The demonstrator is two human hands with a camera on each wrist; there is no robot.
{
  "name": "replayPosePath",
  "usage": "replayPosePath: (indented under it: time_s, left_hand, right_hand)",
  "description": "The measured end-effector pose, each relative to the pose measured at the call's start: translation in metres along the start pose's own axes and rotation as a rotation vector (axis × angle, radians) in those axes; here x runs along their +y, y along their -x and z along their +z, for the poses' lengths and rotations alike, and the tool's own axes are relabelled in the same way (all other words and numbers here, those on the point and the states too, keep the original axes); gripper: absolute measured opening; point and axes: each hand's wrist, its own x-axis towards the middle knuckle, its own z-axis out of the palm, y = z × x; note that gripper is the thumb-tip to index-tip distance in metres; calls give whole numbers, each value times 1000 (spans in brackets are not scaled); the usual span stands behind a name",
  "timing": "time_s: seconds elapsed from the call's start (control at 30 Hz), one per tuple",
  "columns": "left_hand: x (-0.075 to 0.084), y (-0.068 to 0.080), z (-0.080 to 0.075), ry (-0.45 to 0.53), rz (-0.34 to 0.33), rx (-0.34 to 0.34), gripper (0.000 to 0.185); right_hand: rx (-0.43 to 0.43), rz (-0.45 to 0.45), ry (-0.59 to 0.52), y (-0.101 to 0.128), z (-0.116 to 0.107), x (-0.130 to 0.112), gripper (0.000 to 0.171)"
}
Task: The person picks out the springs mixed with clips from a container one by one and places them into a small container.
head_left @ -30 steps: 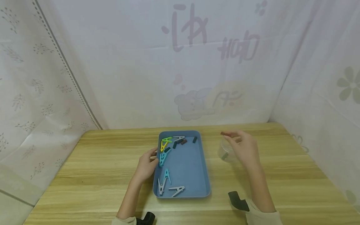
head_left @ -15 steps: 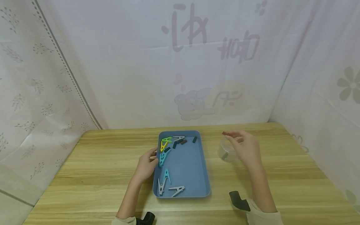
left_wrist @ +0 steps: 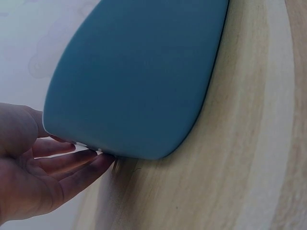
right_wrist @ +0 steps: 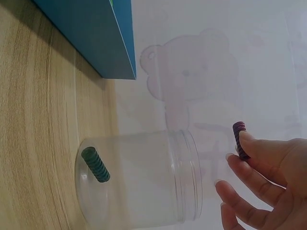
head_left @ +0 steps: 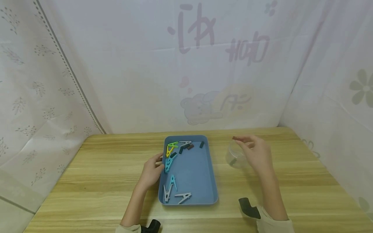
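My left hand (head_left: 151, 171) holds the left wall of a blue rectangular tray (head_left: 193, 174), thumb at the rim; in the left wrist view several fingers (left_wrist: 79, 177) touch the tray's outer side. Between thumb and index finger, my right hand (head_left: 257, 153) pinches a small dark red ribbed cylinder (right_wrist: 239, 140), coil-like. It is above the mouth of a clear plastic jar (head_left: 235, 154), apart from it. The jar stands upright on the table, and a green ribbed cylinder (right_wrist: 96, 164) lies inside, on its bottom.
Along the tray's left side lie clothespins: green (head_left: 173, 144), yellow (head_left: 170, 151), several turquoise (head_left: 170, 163) and grey (head_left: 183, 196). Several dark ribbed cylinders (head_left: 202, 144) and a brown one (head_left: 190, 147) sit towards its far end. A printed curtain (head_left: 140, 81) hangs behind the wooden table (head_left: 102, 174).
My right hand has shifted slightly to the right with the dark red ribbed cylinder, over the jar. The left hand and the tray have not moved.
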Motion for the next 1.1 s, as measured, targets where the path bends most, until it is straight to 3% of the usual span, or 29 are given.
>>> replayPosePath:
  time_s: [1.1]
  left_hand:
    - [0,0,0,-2,-2,-3,52]
  right_hand:
    - [39,-25,11,0,-6,10,30]
